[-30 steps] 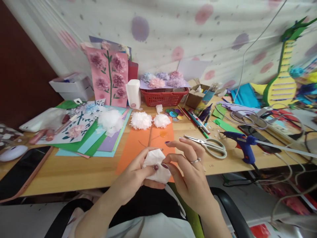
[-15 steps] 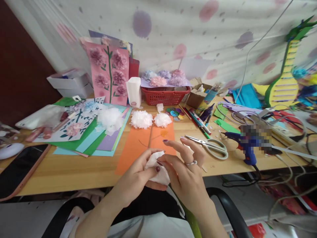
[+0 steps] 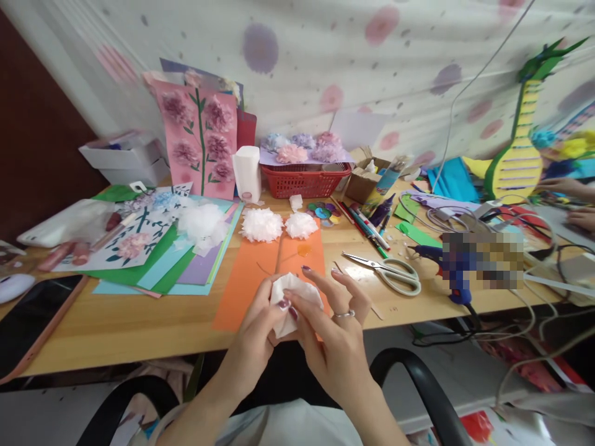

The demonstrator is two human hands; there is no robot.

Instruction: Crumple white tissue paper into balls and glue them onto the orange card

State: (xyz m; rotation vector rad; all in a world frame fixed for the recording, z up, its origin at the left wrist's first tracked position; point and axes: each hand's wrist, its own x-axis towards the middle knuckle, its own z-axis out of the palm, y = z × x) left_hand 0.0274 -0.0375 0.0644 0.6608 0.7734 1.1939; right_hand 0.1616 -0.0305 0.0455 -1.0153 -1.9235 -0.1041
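Low in front of me, at the table's near edge, my left hand is closed around a folded white tissue paper piece. My right hand pinches the same tissue with thumb and index finger, its other fingers raised. Just beyond lies an orange sheet of paper. Two fluffy white paper flowers, a left one and a right one, sit at its far end. Between them and my hands is a shiny orange spot on the sheet.
Scissors and a blue glue gun with cables lie to the right. Markers and a red basket stand behind. On the left are coloured papers and a phone. Another person's hand shows at far right.
The white tissue is turned and spread wider, with its upper edge now raised. My right fingertips have shifted left to meet my left thumb. Another person's hands show more at far right.
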